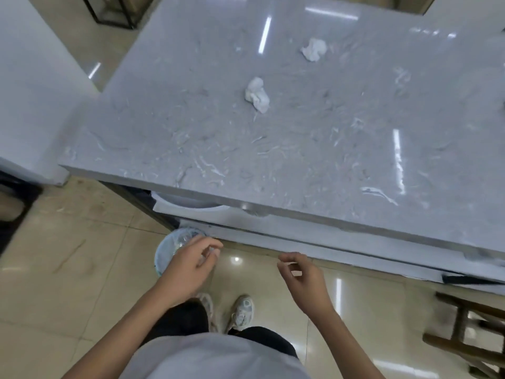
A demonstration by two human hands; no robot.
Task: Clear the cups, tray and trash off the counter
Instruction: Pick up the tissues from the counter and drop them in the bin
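Two crumpled white tissues lie on the grey marble counter (pixel 273 149): one tissue (pixel 257 94) near the middle, the other tissue (pixel 314 49) farther back and to the right. On the floor below the counter's front edge stands a round bin (pixel 166 253) with a clear liner, something clear and crumpled inside. My left hand (pixel 191 265) hovers over the bin's right side, fingers loosely apart, nothing in it. My right hand (pixel 303 280) hangs in front of the counter, fingers curled but apart, empty. No cups or tray are in view.
A wooden stool (pixel 470 332) stands at the lower right on the tiled floor. A white wall block (pixel 32 86) flanks the counter on the left. A black metal frame (pixel 114 12) sits at the far left back. My feet (pixel 240 310) are close to the bin.
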